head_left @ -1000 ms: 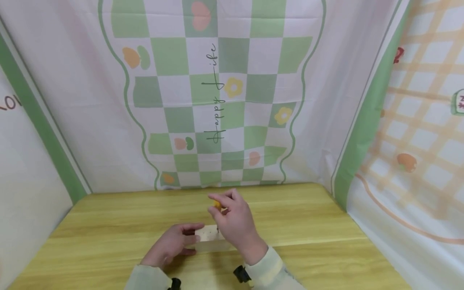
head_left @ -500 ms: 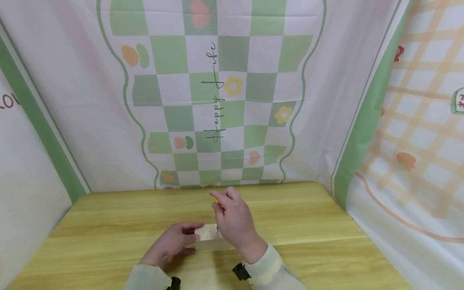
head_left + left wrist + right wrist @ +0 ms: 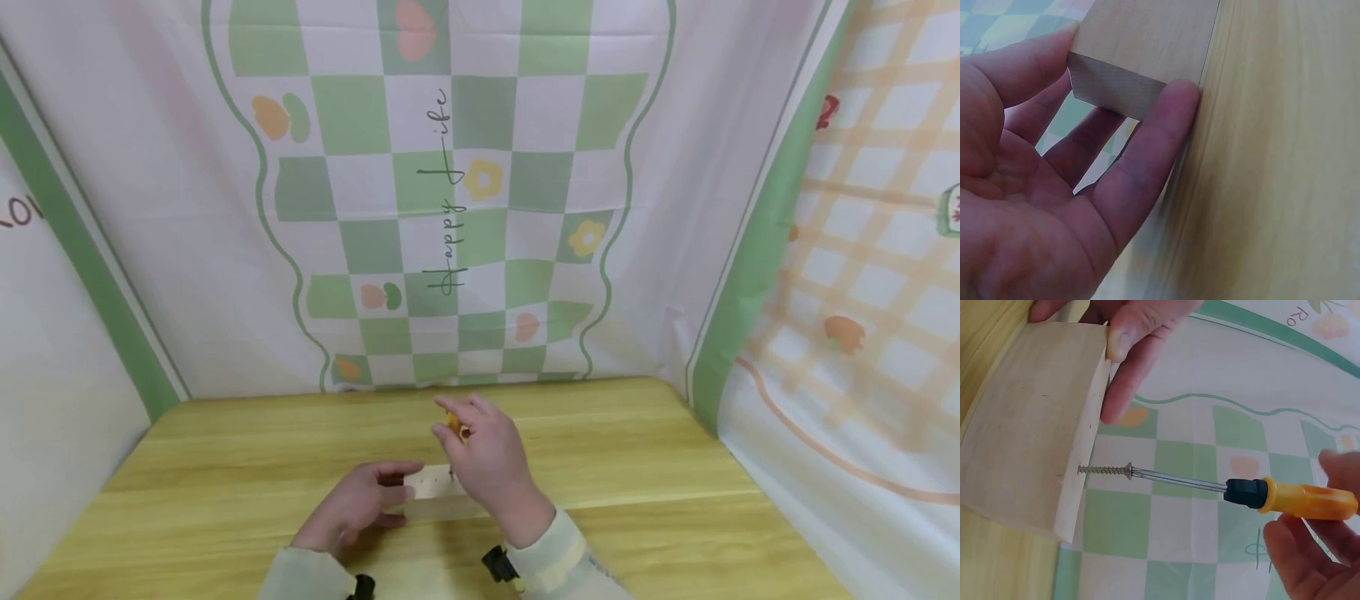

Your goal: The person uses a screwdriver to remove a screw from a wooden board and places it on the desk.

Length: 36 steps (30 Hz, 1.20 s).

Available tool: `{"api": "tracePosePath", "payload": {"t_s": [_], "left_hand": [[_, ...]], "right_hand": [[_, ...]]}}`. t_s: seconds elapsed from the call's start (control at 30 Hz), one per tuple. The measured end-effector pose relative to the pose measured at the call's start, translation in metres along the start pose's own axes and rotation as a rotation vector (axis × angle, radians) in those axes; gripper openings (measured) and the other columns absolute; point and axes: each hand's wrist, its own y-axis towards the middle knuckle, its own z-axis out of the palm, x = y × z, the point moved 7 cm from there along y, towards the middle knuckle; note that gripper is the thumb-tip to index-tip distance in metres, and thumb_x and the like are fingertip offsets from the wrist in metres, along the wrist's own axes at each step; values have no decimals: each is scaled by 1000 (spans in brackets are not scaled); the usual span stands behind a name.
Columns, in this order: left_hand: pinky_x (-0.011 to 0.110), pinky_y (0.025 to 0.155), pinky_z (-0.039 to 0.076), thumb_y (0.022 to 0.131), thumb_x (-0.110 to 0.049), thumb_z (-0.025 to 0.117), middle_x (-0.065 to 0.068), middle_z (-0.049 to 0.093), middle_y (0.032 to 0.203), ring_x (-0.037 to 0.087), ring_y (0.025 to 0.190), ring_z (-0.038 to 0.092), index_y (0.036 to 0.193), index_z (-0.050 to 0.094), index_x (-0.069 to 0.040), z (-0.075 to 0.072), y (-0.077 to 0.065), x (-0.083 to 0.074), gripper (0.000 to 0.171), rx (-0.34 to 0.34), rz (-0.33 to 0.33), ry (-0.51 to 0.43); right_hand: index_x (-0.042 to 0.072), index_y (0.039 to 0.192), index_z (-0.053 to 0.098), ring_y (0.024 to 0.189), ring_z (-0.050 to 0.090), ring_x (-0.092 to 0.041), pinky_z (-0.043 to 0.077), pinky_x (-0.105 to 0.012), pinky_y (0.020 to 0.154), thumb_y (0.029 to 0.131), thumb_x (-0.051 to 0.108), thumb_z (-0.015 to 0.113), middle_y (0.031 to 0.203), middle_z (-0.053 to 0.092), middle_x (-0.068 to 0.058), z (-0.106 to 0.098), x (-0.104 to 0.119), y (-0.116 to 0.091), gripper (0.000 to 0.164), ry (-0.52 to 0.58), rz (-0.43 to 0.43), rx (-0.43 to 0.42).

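The wooden block point(image 3: 442, 508) stands on the desk point(image 3: 225, 467), a narrow pale face turned up. At its left end is the left hand point(image 3: 360, 500), gripping it with thumb and fingers spread around that end; the left wrist view shows the palm standing clear of the end face, so only the digits touch the wood

Toward the right part of the block's upper face, a screw point(image 3: 1105, 470) stands with its tip in the wood and most of its thread exposed above the surface. Between that screw and the left hand, a couple of small dark holes mark the same face

Above the block, the right hand point(image 3: 491, 454) holds the yellow-orange handle of a screwdriver point(image 3: 1244, 492) between thumb and fingers. The metal shaft runs down from a black collar to the screw's head, tip meeting it, shaft and screw nearly in one line

On the near side of the block are two pale sleeves point(image 3: 562, 558), with a black wrist device point(image 3: 498, 565) beside the right cuff. Beyond the block, past the desk's far edge, hangs a green-and-white checked curtain point(image 3: 480, 283) lettered "Happy Life"; right of the block, well apart, is an orange plaid cloth point(image 3: 870, 275)
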Motion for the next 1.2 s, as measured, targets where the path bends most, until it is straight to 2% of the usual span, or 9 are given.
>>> {"api": "tracePosePath", "payload": {"t_s": [0.13,0.23,0.33,0.5,0.63,0.73,0.87,1.03,1.2], "left_hand": [[44,80,58,94,-7,69,16,57,132,31,107,60,136,59,-2,1,0,-1,44,-5,3,1],[44,79,58,94,-7,69,17,57,132,32,107,60,136,60,-2,1,-1,-2,43,-8,3,2],[44,80,58,95,-7,68,20,54,135,33,108,59,137,58,0,1,-1,-3,44,-2,6,4],[46,82,57,96,-5,65,25,48,143,34,112,58,139,54,3,3,-2,-4,46,20,17,-8],[47,82,57,95,-6,67,24,47,143,33,112,58,138,56,2,2,-2,-3,45,11,16,-6],[46,81,58,94,-7,69,23,48,143,31,111,58,136,59,0,1,-2,-2,44,-2,6,4],[45,80,58,94,-8,69,21,51,140,29,109,59,136,59,-2,0,-1,0,44,-5,-2,7],[45,80,58,94,-8,69,20,51,140,28,108,59,136,59,-2,1,0,1,44,-1,1,1],[46,81,58,94,-6,68,21,49,142,28,108,59,136,59,-1,1,0,1,43,5,6,-16]], "right_hand": [[8,113,75,74,63,-8,54,-21,63,86,7,79,99,70,-1,-1,4,-1,28,-67,-59,-74],[8,113,75,77,64,-9,55,-22,64,87,3,77,103,71,-3,-1,5,-1,27,-66,-77,-68],[8,117,73,83,65,-9,57,-25,70,90,-1,71,110,71,-4,1,4,0,28,-21,-77,4],[11,126,70,72,59,-8,54,-26,65,97,-1,62,119,69,0,7,2,1,32,111,-59,187],[10,132,59,76,62,-10,53,-24,63,101,3,57,116,68,-2,12,-1,-1,32,165,-16,224],[11,128,57,88,66,-14,56,-24,69,101,3,58,110,67,-4,12,-5,-4,28,201,45,178],[10,120,65,91,65,-15,57,-23,71,96,4,65,105,64,-3,5,-7,-6,25,198,86,57],[5,112,69,78,61,-11,55,-18,65,89,9,75,98,58,-2,-2,-3,-9,24,51,-7,-92],[3,106,71,72,61,-9,54,-17,63,86,9,80,90,56,-2,-4,4,-9,23,-9,-97,-158]]}}
